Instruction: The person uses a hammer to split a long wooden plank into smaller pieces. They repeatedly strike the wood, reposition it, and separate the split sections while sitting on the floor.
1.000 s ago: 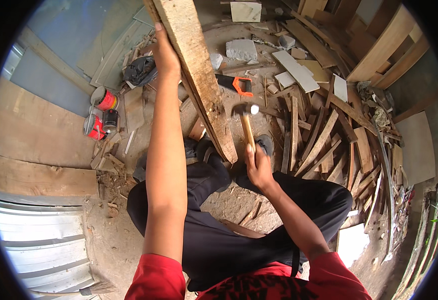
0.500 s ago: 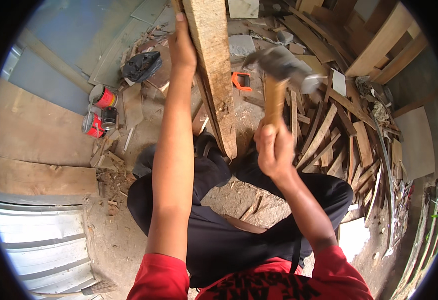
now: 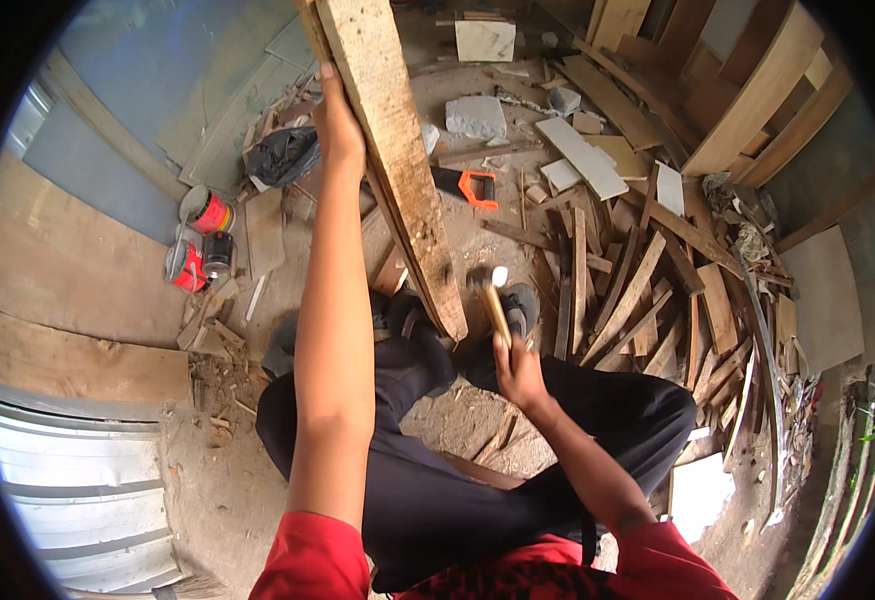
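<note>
A long, rough wooden beam (image 3: 398,150) stands tilted in front of me, its lower end between my feet and its top running out of view. My left hand (image 3: 341,138) is wrapped round its left side, with a thinner strip of wood along that edge; some fingers are hidden behind. My right hand (image 3: 521,374) grips a hammer (image 3: 499,318) by its wooden handle. The hammer head is low, near my right shoe and just right of the beam's lower end. I cannot tell whether it touches the beam.
A saw with an orange handle (image 3: 478,189) lies beyond the beam. Scrap wood (image 3: 623,295) is heaped on the right, with boards (image 3: 758,95) leaning behind. Red cans (image 3: 190,265) and a black plastic bag (image 3: 283,157) are on the left. A pale stone block (image 3: 476,118) sits farther off.
The hammer has swung down from its raised position to beside the beam's lower end. The beam's top and my left hand have shifted a little left.
</note>
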Tool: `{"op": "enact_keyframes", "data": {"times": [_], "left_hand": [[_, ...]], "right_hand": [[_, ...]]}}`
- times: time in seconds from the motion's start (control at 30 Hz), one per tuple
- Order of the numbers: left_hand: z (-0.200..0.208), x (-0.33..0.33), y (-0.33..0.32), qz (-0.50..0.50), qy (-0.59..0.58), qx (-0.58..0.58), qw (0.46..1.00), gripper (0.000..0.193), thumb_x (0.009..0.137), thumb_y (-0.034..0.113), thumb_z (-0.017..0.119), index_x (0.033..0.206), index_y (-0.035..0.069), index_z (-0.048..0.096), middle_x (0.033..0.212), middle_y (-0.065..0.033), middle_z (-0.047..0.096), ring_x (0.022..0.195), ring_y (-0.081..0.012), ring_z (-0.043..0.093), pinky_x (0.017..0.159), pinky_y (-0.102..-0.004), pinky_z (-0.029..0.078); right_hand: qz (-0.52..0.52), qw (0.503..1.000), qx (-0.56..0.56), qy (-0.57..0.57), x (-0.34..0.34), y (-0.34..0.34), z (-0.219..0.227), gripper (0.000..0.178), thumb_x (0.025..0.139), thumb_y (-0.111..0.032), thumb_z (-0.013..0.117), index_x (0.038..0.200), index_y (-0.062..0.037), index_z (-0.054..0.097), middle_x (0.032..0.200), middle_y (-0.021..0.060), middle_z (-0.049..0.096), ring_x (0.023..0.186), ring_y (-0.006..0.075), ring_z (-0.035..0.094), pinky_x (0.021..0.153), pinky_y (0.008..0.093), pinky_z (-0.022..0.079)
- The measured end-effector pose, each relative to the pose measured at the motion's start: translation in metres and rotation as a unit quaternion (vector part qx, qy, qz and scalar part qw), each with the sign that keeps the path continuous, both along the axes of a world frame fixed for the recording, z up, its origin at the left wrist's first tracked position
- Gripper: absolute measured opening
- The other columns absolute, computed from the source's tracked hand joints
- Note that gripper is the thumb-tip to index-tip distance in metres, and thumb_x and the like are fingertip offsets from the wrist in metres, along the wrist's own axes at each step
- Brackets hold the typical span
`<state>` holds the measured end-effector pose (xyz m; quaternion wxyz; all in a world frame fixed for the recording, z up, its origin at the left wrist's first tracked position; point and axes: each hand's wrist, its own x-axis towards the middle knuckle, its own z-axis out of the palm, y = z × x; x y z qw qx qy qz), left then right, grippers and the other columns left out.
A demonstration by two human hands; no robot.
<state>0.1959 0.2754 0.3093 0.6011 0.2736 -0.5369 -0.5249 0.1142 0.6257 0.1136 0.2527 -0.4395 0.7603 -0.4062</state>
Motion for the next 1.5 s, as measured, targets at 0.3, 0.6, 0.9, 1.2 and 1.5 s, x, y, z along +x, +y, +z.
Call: {"op": "enact_keyframes", "data": {"times": [0.3, 0.6, 0.9, 1.2, 1.5], "left_hand": [[0.004, -0.018, 0.022, 0.008, -0.016, -0.018, 1.0, 0.083, 0.094, 0.072, 0.04, 0.115, -0.003, 0.067, 0.105, -0.0188, 0.069, 0.101, -0.0251, 0.063, 0.09, -0.0377, 0.047], [-0.01, -0.011, 0.006, -0.024, -0.008, -0.055, 0.998, 0.087, 0.094, 0.074, 0.036, 0.109, -0.005, 0.069, 0.104, -0.02, 0.07, 0.1, -0.0262, 0.065, 0.091, -0.039, 0.046], [-0.001, -0.002, -0.001, 0.017, 0.032, -0.03, 0.999, 0.079, 0.095, 0.067, 0.046, 0.113, -0.007, 0.067, 0.107, -0.0181, 0.07, 0.1, -0.0239, 0.065, 0.089, -0.0362, 0.049], [-0.005, 0.004, -0.004, 0.028, -0.001, -0.019, 0.999, 0.089, 0.092, 0.075, 0.04, 0.114, -0.008, 0.065, 0.106, -0.0193, 0.068, 0.101, -0.0263, 0.063, 0.091, -0.0398, 0.046], [0.006, -0.006, 0.026, -0.011, -0.086, -0.066, 0.994, 0.098, 0.092, 0.079, 0.026, 0.147, -0.002, 0.038, 0.146, -0.0258, 0.044, 0.134, -0.0333, 0.045, 0.112, -0.0425, 0.035]], "right_hand": [[0.037, 0.99, -0.133, 0.016, 0.003, -0.055, 0.041, 0.031, 0.102, -0.025, 0.051, 0.092, 0.0049, 0.05, 0.062, 0.0296, 0.056, 0.065, 0.0487, 0.063, 0.055, 0.0496, 0.046], [0.032, 0.964, -0.263, 0.012, -0.001, -0.044, 0.129, 0.032, 0.103, -0.03, 0.05, 0.094, 0.0016, 0.052, 0.06, 0.0187, 0.057, 0.055, 0.0358, 0.064, 0.051, 0.0415, 0.046], [0.031, 0.998, 0.029, 0.051, 0.002, 0.007, -0.046, 0.04, 0.102, -0.033, 0.05, 0.1, 0.0062, 0.056, 0.078, 0.0361, 0.061, 0.086, 0.0521, 0.063, 0.069, 0.0565, 0.051], [-0.004, 0.993, -0.116, 0.006, 0.006, -0.052, 0.065, 0.042, 0.105, -0.038, 0.045, 0.091, 0.0009, 0.052, 0.057, 0.0122, 0.05, 0.046, 0.0272, 0.047, 0.048, 0.04, 0.04], [0.016, 0.998, -0.06, -0.009, 0.012, -0.046, 0.078, 0.038, 0.103, -0.031, 0.05, 0.093, 0.0048, 0.053, 0.063, 0.0294, 0.058, 0.064, 0.0479, 0.063, 0.054, 0.048, 0.047]]}}
